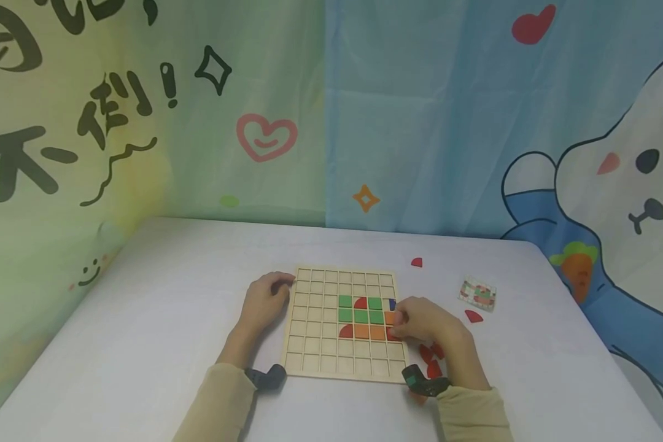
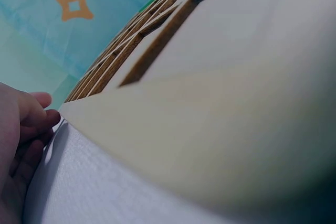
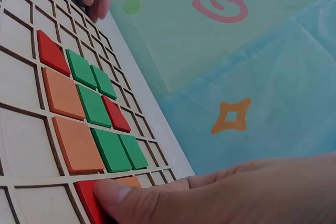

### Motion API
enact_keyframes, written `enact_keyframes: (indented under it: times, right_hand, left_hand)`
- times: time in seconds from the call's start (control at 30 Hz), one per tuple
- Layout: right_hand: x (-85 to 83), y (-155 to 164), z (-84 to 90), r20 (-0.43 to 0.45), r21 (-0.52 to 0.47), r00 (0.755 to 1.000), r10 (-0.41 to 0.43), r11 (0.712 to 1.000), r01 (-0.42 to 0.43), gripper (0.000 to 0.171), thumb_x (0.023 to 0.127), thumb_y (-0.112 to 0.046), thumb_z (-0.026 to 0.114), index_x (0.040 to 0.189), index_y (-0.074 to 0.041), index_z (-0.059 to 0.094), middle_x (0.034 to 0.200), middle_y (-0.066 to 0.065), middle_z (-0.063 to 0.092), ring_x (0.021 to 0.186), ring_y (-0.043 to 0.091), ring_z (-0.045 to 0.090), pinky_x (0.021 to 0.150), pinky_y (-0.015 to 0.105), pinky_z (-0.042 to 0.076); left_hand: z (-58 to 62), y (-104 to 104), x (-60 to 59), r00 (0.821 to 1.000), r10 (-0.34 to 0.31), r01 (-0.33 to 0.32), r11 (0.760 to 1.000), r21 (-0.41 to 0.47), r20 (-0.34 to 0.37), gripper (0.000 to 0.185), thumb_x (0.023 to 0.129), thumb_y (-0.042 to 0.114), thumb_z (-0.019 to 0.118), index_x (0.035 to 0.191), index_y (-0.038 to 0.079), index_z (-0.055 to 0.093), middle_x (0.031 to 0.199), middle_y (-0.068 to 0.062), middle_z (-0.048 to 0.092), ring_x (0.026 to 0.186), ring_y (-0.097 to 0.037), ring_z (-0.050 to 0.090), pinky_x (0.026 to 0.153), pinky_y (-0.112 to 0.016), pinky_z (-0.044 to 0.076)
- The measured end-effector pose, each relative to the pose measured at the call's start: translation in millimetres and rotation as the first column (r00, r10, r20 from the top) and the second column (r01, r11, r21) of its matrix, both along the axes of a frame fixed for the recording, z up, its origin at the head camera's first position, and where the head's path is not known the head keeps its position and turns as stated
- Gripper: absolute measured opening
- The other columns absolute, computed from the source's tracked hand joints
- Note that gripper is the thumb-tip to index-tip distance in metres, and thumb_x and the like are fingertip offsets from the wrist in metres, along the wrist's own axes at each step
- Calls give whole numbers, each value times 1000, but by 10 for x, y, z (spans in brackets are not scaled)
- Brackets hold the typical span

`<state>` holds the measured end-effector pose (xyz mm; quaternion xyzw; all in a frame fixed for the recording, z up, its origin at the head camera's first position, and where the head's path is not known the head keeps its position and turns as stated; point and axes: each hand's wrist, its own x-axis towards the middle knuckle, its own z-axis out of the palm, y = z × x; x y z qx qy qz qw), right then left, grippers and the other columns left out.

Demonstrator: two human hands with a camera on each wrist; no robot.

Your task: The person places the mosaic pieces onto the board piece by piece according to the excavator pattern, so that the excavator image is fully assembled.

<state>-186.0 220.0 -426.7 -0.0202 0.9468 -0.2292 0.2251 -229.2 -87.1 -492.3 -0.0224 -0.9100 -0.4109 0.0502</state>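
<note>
Right wrist view only: right hand [image 3: 220,192] thumb pressing red tile [image 3: 92,200] on board [image 1: 309,353]. Left hand [image 1: 262,302] curled on board's far-left corner; grip unclear.

Playroom-like corner: cartoon rabbit curtain [image 1: 613,184] behind table [image 1: 171,294].
</note>
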Motion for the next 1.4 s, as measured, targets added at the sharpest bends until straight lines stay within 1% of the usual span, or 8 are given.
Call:
enact_keyframes:
  times: [0.2, 0.33, 0.57, 0.67, 0.77, 0.9, 1.1, 1.4]
  right_hand:
    - [-46, 228, 5, -9, -69, 998, -60, 996, 60, 16, 83, -24, 71, 93, -14, 64, 83, 5, 60, 71, 19, 54, 57, 27, 48]
    - [-64, 561, -23, -38, -41, 993, -116, 993, 114, 30, 84, -26, 70, 111, -14, 62, 101, 9, 61, 82, 20, 55, 64, 31, 53]
    - [-52, 927, -95, -21, -20, 982, -189, 982, 189, 43, 84, -31, 70, 121, -12, 58, 113, 17, 57, 93, 27, 55, 72, 39, 54]
    - [-52, 968, -120, -83, -34, 973, -215, 976, 213, 43, 88, -28, 65, 125, -10, 54, 117, 22, 54, 100, 33, 53, 78, 47, 54]
    - [-91, 939, -161, -209, -61, 948, -241, 971, 233, 44, 94, -24, 57, 134, -8, 48, 128, 25, 48, 112, 40, 49, 90, 57, 49]
    - [-211, 775, -222, -350, -89, 915, -199, 980, 179, 50, 98, -20, 48, 145, -9, 35, 147, 22, 33, 134, 42, 33, 107, 64, 32]
    - [-359, 497, -322, -379, -77, 924, -52, 997, 25, 60, 98, -18, 43, 151, -6, 18, 159, 16, 16, 147, 38, 9, 116, 61, 14]
    - [-434, 485, -525, -384, 11, 923, 15, 1000, -11, 59, 98, -17, 39, 150, -2, 18, 158, 20, 11, 145, 43, 8, 116, 63, 9]
  left_hand:
    - [-6, 11, -1, 1000, 1, -1, 1000, 0, 0, 28, 92, 15, 50, 116, 15, 65, 127, -4, 63, 130, -23, 50, 113, -44, 36]
    - [-6, 16, -2, 1000, -4, 4, 1000, -4, 4, 28, 92, 15, 50, 116, 15, 65, 127, -5, 62, 130, -24, 49, 113, -44, 36]
    - [9, 3, -3, 1000, -12, 12, 1000, 6, -9, 27, 92, 15, 51, 115, 15, 66, 126, -5, 63, 130, -25, 50, 112, -46, 36]
    - [14, -1, -1, 1000, -11, 11, 1000, 7, -8, 27, 92, 15, 51, 115, 15, 66, 127, -5, 63, 130, -25, 49, 113, -45, 35]
    - [17, -3, 2, 1000, -12, 12, 1000, 12, -8, 27, 92, 15, 51, 115, 15, 66, 127, -6, 62, 131, -25, 48, 113, -45, 35]
    - [16, -5, 5, 1000, -6, 6, 1000, 12, 0, 27, 92, 15, 51, 115, 15, 65, 128, -5, 62, 132, -25, 48, 114, -45, 34]
    - [-7, -12, 0, 1000, 3, -2, 1000, 22, -6, 27, 92, 15, 51, 114, 15, 66, 126, -6, 63, 130, -25, 49, 113, -46, 35]
    - [-21, -4, -14, 1000, -1, 1, 1000, 5, -18, 28, 91, 16, 51, 114, 14, 66, 127, -6, 63, 130, -25, 49, 113, -46, 35]
